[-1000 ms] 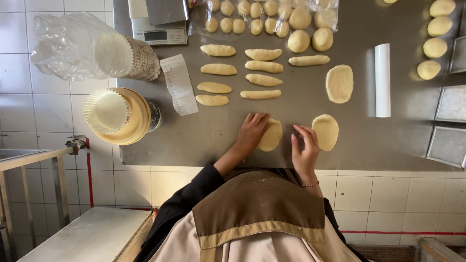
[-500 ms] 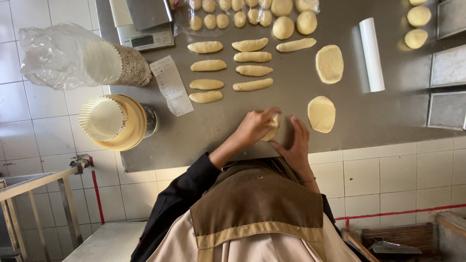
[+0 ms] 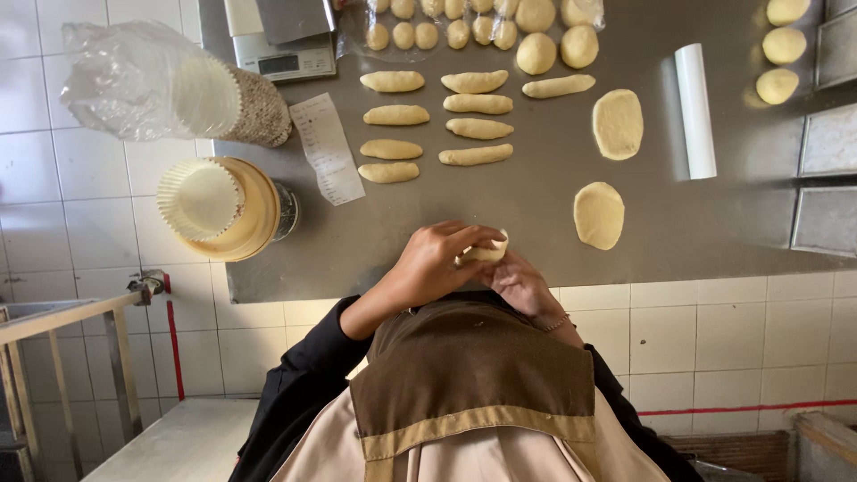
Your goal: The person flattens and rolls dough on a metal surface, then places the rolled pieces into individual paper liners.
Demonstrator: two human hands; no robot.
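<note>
Head view: a steel table (image 3: 500, 223) is seen from above, set against white tiled wall (image 3: 714, 330), with a red stripe low on the tiles. A dough piece (image 3: 486, 251) is held off the table near its front edge, pinched between both hands. Left hand (image 3: 437, 261) is curled over it, fingers closed on the dough; right hand (image 3: 518, 284) is cupped under it, fingers closed on it too.

Flat dough ovals (image 3: 599, 215) are laid just right of the hands, a second one farther back. Rolled dough logs (image 3: 437, 120) are lined in two rows mid-table. Dough balls (image 3: 536, 36) are grouped at the far edge, more at far right. A white roller (image 3: 695, 111) is laid beside the ovals. A scale (image 3: 286, 40) is placed at the back left, a paper slip (image 3: 327, 147) just below it. Paper cup liners (image 3: 201, 198) are stacked at the left edge, more bagged in plastic (image 3: 134, 80) behind. Metal trays (image 3: 826, 178) are seen at right. A lower bench (image 3: 178, 442) is visible bottom left.
</note>
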